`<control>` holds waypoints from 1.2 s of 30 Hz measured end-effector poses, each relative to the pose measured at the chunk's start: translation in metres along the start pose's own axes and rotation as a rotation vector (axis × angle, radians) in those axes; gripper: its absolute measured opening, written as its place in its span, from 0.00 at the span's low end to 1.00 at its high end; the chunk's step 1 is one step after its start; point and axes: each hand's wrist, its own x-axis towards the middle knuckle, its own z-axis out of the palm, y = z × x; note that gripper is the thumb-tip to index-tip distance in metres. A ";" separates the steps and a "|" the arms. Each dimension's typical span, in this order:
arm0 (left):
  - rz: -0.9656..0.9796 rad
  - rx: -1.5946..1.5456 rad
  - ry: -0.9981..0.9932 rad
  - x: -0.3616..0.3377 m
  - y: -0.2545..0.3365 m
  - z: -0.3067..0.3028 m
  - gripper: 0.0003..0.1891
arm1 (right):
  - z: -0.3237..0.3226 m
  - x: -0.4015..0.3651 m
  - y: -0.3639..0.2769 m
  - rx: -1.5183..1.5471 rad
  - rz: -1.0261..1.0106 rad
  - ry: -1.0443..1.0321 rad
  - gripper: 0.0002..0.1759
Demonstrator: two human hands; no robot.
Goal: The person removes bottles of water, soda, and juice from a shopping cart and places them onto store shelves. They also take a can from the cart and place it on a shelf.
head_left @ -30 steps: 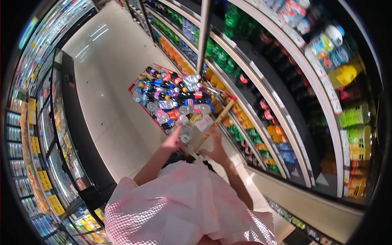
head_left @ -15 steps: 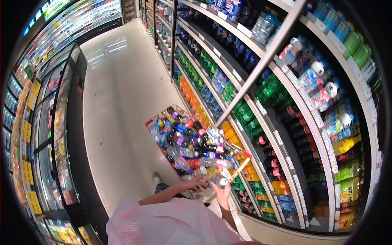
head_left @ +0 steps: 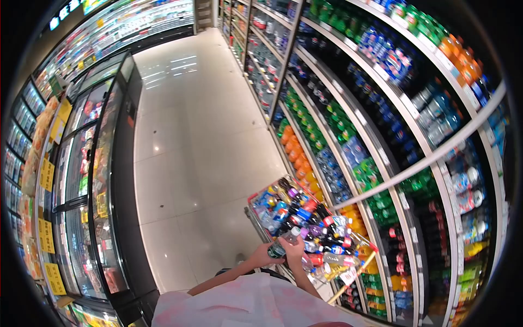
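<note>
Both hands are over the near left side of a shopping cart (head_left: 251,203) heaped with drink bottles. My left hand (head_left: 263,256) is wrapped round the lower part of a dark bottle (head_left: 277,249) with a whitish cap and a green-toned label. My right hand (head_left: 295,252) closes on the same bottle near its neck. The bottle is tilted, cap toward the upper right. Beside the hands lie bottles with dark, purple and clear contents, among them a Pepsi bottle (head_left: 336,250).
Tall drink shelves (head_left: 389,185) run along the right, close to the cart, with a pale diagonal rail (head_left: 425,163) in front. Black freezer cases (head_left: 117,180) line the left. A tiled aisle floor (head_left: 190,141) stretches ahead to lit shelves (head_left: 147,22) at the back.
The view has shifted, so the cart sits further right and lower. The hands and bottle have moved from the cart's handle end to its left side, and the bottle is now raised more clearly.
</note>
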 end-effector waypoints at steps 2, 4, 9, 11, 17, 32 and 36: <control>-0.040 0.009 0.068 -0.001 0.014 -0.036 0.25 | 0.038 0.024 -0.014 0.026 0.026 -0.102 0.19; -0.190 -0.300 0.023 0.006 0.015 -0.069 0.21 | 0.058 0.046 -0.009 0.058 0.134 -0.269 0.23; -0.290 -0.711 -0.052 0.035 0.023 -0.149 0.19 | 0.132 0.104 0.007 0.307 0.299 -0.313 0.27; -0.370 -0.703 -0.014 0.055 0.011 -0.183 0.20 | 0.165 0.139 0.016 0.381 0.354 -0.318 0.27; -0.349 -0.616 0.156 0.136 0.010 -0.328 0.23 | 0.286 0.266 0.023 0.424 0.359 -0.345 0.26; -0.174 -0.646 0.251 0.375 0.071 -0.646 0.20 | 0.496 0.615 0.017 0.014 0.347 -0.435 0.28; -0.169 -0.604 0.202 0.485 0.066 -0.744 0.19 | 0.512 0.716 0.020 0.015 0.357 -0.372 0.27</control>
